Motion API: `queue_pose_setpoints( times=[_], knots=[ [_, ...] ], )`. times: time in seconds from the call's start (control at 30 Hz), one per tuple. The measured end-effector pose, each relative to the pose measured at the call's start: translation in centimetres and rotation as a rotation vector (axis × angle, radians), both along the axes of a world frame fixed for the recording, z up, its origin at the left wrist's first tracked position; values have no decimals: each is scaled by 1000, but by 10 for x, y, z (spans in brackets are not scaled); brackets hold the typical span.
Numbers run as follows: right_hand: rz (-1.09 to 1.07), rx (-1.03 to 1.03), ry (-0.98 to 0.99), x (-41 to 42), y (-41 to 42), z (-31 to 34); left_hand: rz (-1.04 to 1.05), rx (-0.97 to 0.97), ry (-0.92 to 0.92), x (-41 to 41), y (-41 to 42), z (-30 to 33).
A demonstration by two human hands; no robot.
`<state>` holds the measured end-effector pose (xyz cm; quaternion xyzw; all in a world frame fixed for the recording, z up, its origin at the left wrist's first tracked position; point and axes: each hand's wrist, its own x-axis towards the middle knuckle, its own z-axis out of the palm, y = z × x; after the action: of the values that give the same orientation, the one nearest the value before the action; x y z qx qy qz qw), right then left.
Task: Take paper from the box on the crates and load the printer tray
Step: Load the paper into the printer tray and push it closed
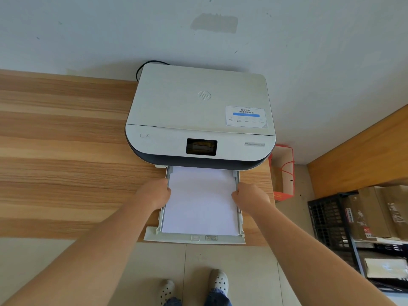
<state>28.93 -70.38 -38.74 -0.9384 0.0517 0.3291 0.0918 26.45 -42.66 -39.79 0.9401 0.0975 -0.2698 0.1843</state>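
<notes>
Wood-grain bench (66,151) against a pale wall, printer (201,115) on its far right part. Printer tray (194,238) pulled out toward the near edge, overhanging the tiled floor a little. White paper (201,199) stack already lies flat in the tray, between the side rails, far end under the printer body. Left hand (154,193) clenched on the tray's left rail, touching the paper's left edge; right hand (249,195) clenched on the right rail likewise. Whether the fingers pinch the width guides or just the rails, cannot tell.

Step in hand, by judgement: squaring the stack and closing the guides, then pushing the tray in. To do it well: press both sides evenly, guides snug without bowing the sheets, stack seated fully to the far end, then slide straight so the tray doesn't skew.

Black crates (326,221) with cardboard boxes (371,213) sit at near right; red-and-white paper bag (284,171) just right of the bench.
</notes>
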Motion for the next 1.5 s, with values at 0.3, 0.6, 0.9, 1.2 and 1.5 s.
queue_pose_setpoints(
  times=[0.3,0.6,0.9,1.2,1.5],
  knots=[
    [-8,-16,3,-1,3,2,-27,-11,-2,0,0,1],
    [-62,24,4,-2,7,3,-1,4,35,3,-5,0],
    [2,-3,6,-3,5,8,-52,41,3,1,-2,3],
    [174,-101,2,-3,5,2,-22,25,18,1,-6,1],
    [282,-158,-19,-7,2,6,-86,45,-21,-4,-3,6]
  ],
)
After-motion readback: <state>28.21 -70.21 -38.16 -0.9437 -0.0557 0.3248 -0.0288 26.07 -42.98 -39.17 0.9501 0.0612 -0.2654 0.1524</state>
